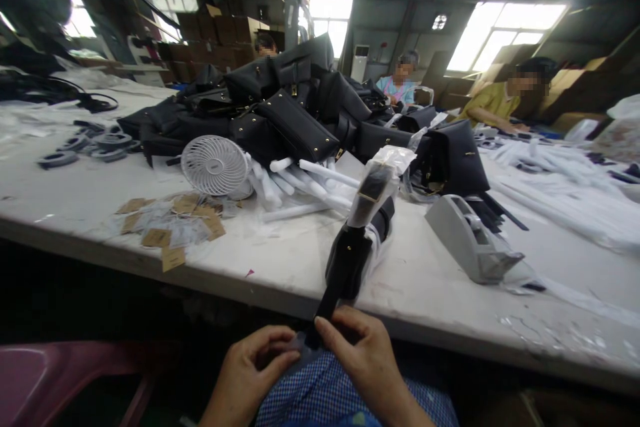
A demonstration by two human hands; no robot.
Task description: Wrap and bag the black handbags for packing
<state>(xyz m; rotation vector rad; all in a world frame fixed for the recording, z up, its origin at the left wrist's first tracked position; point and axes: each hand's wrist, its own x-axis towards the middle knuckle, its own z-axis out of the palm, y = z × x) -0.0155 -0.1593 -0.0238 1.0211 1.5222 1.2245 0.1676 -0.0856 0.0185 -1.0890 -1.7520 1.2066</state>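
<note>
A black handbag [345, 260] rests at the table's front edge, its strap [329, 300] hanging down toward me. Clear plastic wrap [393, 163] covers the buckle end of the strap at the top. My right hand [367, 350] pinches the lower strap between thumb and fingers. With thumb and fingertips, my left hand [257, 360] grips a piece of clear plastic film [304, 350] beside the strap's end. My fingers partly hide where film and strap meet.
Black bags [295, 120] are heaped behind, with white foam rods [300, 187] and a white fan [215, 165] before them. Tags [173, 220] lie left, a tape dispenser [467, 240] right. Two co-workers [493, 103] [397, 83] sit across; a pink chair [65, 373] stands lower left.
</note>
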